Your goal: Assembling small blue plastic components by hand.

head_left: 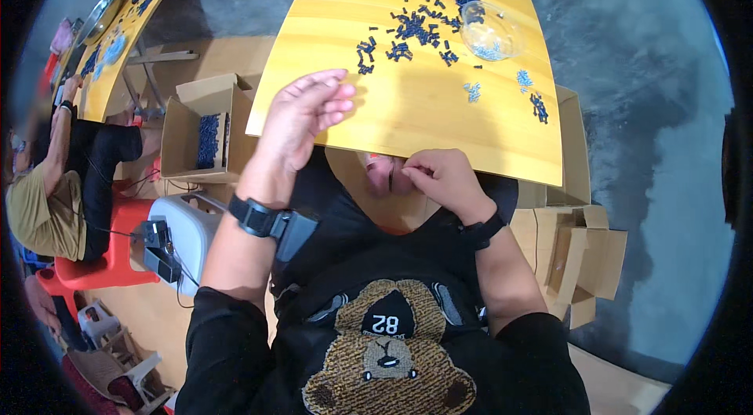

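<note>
My left hand (307, 113) hovers over the near left part of the yellow table (298, 38), its fingers curled in and the thumb close to the index finger. Whatever is between those fingertips is too small to make out. At the table's near edge, my right hand (445, 183) is closed in a pinch with the fingertips pointing left. A thin dark shape shows by these fingertips, but its kind cannot be told. Small black cylindrical pieces (416, 29) lie scattered beyond the hands. Two little heaps of small silvery pieces (472, 92) are on the right side.
A clear round bowl (490, 30) with silvery pieces stands at the table's right. Several cardboard boxes flank the table; the left box (208, 140) contains dark pieces. A grey stool (184, 234) with black devices and cables is at left. Beyond it, another person (55, 203) sits at a second table.
</note>
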